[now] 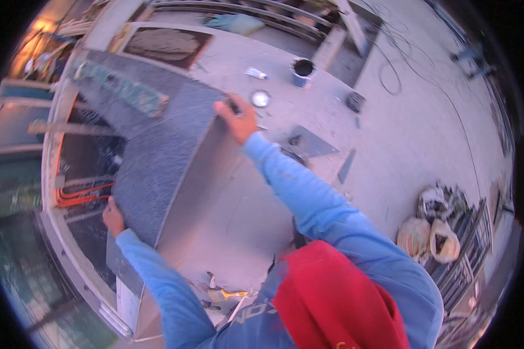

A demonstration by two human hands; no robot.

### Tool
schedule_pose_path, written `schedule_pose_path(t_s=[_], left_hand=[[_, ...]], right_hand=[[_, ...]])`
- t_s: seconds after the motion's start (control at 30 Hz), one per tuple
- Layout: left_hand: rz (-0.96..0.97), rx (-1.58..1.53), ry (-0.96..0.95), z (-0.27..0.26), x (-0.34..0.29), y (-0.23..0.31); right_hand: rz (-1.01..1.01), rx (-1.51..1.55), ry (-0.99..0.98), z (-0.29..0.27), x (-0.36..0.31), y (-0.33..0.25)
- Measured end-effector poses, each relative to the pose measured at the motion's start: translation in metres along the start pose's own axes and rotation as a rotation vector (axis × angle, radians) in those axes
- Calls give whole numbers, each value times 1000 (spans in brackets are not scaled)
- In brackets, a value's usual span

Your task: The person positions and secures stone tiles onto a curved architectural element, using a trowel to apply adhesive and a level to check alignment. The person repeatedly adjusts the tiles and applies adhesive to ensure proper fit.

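Observation:
A large dark grey slab [172, 148] with a streaked top and a smooth paler side face lies in front of me, slanting away to the far left. My left hand [113, 216] grips its left edge, fingers partly hidden at the rim. At its far right corner, my right hand [239, 118] is closed with thumb and fingers around the edge; a small dark patch shows between them, too unclear to name. Across the slab's far part rests a worn green-flecked strip [125, 90].
Beyond my right hand are a round white lid [260, 99], a tube [256, 73] and an open can [303, 72]. Triangular grey offcuts [314, 141] lie to the right. A yellow-handled tool [230, 295] sits below the slab. Sacks [428, 232] stand at the right; orange hoses [78, 195] at the left.

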State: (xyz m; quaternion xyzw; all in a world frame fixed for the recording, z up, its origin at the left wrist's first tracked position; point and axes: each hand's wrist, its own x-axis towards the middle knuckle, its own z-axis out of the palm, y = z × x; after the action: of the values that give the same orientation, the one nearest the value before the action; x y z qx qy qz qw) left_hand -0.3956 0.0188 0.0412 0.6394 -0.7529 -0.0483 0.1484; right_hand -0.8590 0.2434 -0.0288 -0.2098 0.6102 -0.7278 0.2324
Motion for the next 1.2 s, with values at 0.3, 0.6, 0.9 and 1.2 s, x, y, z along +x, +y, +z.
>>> schedule_pose_path(t_s=[0.3,0.6,0.9,1.2], left_hand=[[-58,42,3,-11,-6,6],[-173,51,-78,-13,-4,5],[-166,78,-67,-12,-3,10],[-159,57,28,-20,-14,21]], right_hand=[[-32,83,-6,7,5,10],[53,194,-81,7,3,5],[21,214,-76,6,6,8],[33,248,-50,9,7,10]])
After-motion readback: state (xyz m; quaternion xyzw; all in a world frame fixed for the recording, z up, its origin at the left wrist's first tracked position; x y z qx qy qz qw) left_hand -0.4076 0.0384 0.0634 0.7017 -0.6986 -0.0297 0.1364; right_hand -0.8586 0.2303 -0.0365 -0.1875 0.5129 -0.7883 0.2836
